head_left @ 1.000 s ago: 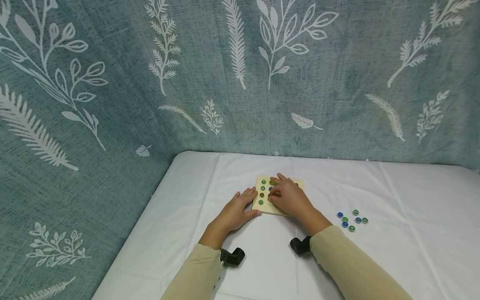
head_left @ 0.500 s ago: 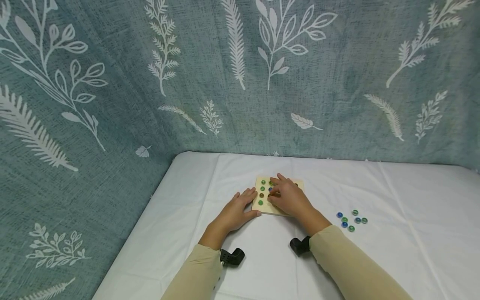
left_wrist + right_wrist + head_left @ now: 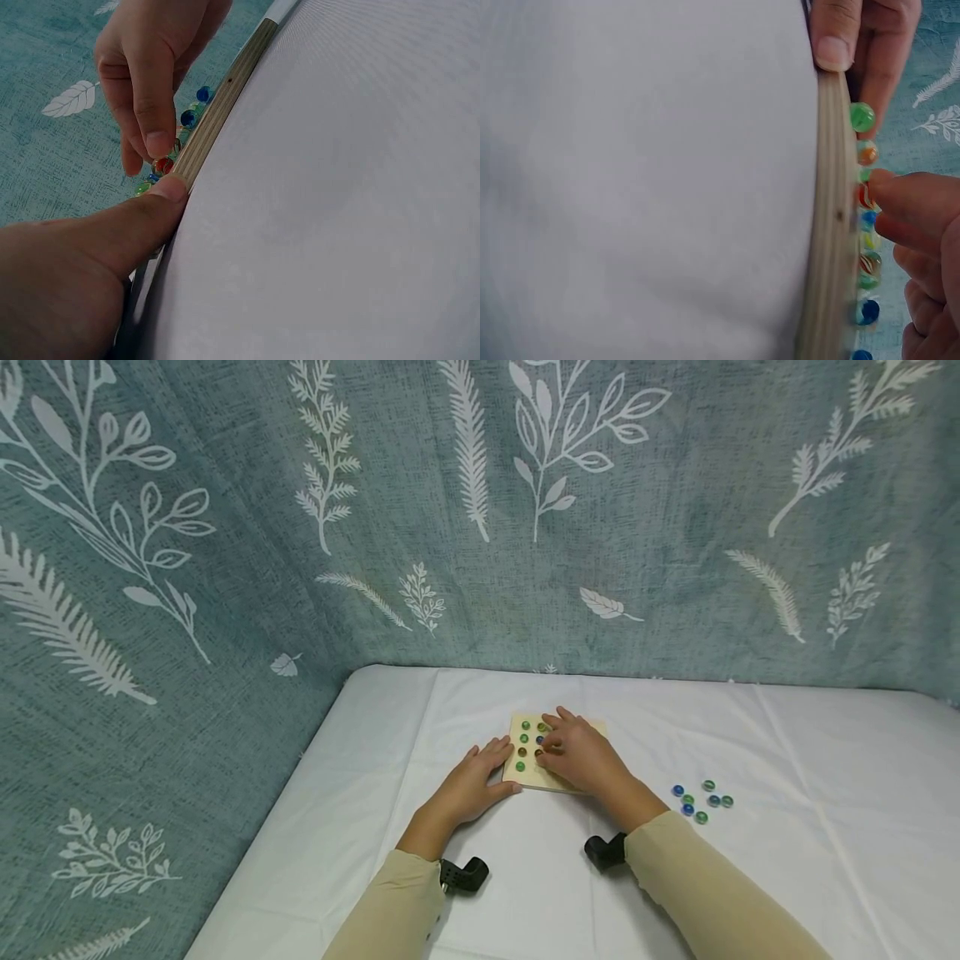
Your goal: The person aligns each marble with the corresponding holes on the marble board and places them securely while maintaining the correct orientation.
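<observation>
A pale wooden board [image 3: 531, 783] with marbles in rows lies on the white cloth. My left hand [image 3: 471, 785] rests along the board's left side, fingers straight, its thumb touching the front edge at the corner. Over the board's middle, my right hand [image 3: 583, 755] pinches a red marble [image 3: 865, 196] between thumb and index finger, low among the seated ones. A green marble [image 3: 862, 116] sits nearest the left thumb, with an orange-streaked marble [image 3: 868, 153] beside it. The right hand hides much of the board's right half in the head view.
Several loose blue and green marbles [image 3: 688, 810] lie on the white cloth [image 3: 757, 868] right of the board. Patterned teal fabric [image 3: 510, 593] rises behind the table and on its left. A black wrist camera [image 3: 467, 875] is worn on each wrist.
The right hand and forearm have shifted very slightly to the right; a dark marble seen beyond the knuckles earlier is now hidden. The left hand stays still.
</observation>
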`<control>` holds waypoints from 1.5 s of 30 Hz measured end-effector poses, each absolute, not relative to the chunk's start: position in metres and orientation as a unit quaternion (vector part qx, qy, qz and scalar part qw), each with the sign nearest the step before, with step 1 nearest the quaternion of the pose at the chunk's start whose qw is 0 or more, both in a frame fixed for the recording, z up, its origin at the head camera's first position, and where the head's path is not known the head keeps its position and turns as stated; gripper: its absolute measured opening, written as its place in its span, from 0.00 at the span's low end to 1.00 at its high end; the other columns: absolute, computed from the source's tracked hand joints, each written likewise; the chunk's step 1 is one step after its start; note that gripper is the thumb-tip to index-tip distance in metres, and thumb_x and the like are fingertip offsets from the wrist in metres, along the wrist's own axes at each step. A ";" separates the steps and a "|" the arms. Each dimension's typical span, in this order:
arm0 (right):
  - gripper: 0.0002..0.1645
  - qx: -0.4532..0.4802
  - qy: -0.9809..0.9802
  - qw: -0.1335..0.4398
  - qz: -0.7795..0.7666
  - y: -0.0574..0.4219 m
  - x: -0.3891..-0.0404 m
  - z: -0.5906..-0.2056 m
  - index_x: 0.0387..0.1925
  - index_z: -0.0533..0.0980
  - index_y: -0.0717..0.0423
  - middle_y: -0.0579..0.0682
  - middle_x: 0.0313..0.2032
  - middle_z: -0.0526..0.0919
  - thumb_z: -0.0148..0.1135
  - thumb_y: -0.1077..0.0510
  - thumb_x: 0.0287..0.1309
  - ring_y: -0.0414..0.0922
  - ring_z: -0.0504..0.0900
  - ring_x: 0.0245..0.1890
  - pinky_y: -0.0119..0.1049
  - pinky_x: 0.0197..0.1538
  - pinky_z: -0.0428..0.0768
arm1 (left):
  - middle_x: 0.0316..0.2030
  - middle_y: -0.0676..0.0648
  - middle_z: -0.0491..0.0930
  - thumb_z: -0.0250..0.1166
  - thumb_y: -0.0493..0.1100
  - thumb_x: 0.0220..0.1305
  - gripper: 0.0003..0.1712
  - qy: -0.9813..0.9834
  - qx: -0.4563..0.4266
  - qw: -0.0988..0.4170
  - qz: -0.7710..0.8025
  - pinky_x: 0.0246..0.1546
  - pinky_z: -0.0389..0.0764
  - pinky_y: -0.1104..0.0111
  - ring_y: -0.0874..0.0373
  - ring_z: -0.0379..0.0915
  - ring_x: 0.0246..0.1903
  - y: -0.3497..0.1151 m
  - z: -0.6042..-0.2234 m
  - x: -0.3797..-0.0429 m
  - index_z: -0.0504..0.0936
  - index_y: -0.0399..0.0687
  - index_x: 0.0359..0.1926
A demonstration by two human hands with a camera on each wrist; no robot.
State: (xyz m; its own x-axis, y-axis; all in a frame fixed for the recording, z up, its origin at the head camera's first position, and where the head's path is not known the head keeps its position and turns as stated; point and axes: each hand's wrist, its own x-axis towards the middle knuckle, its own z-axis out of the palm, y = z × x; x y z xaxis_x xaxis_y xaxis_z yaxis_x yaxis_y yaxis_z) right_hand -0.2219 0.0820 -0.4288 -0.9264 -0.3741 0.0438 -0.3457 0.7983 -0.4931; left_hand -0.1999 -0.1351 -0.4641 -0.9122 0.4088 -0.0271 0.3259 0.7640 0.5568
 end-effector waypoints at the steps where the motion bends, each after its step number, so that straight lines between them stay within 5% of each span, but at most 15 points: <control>1: 0.15 -0.189 0.947 0.026 -0.256 0.084 -0.221 -0.428 0.43 0.86 0.56 0.55 0.71 0.67 0.70 0.52 0.58 0.57 0.52 0.76 0.59 0.76 0.54 | 0.76 0.54 0.53 0.64 0.58 0.66 0.43 0.936 0.196 0.074 0.282 0.79 0.44 0.60 0.59 0.44 0.76 -0.135 -0.464 -0.200 0.59 0.52 0.75; 22: 0.24 -0.073 0.946 0.050 -0.312 0.191 -0.209 -0.406 0.50 0.83 0.58 0.55 0.74 0.59 0.66 0.45 0.61 0.59 0.50 0.76 0.68 0.70 0.59 | 0.76 0.55 0.53 0.65 0.58 0.65 0.43 0.938 0.193 0.068 0.280 0.79 0.43 0.62 0.59 0.45 0.76 -0.134 -0.466 -0.200 0.59 0.53 0.75; 45: 0.26 -0.033 0.915 0.123 -0.382 0.251 -0.178 -0.430 0.42 0.81 0.57 0.61 0.73 0.58 0.69 0.39 0.56 0.65 0.47 0.75 0.66 0.70 0.58 | 0.76 0.55 0.54 0.65 0.58 0.64 0.43 0.935 0.192 0.067 0.289 0.79 0.42 0.63 0.60 0.44 0.76 -0.133 -0.465 -0.199 0.60 0.51 0.75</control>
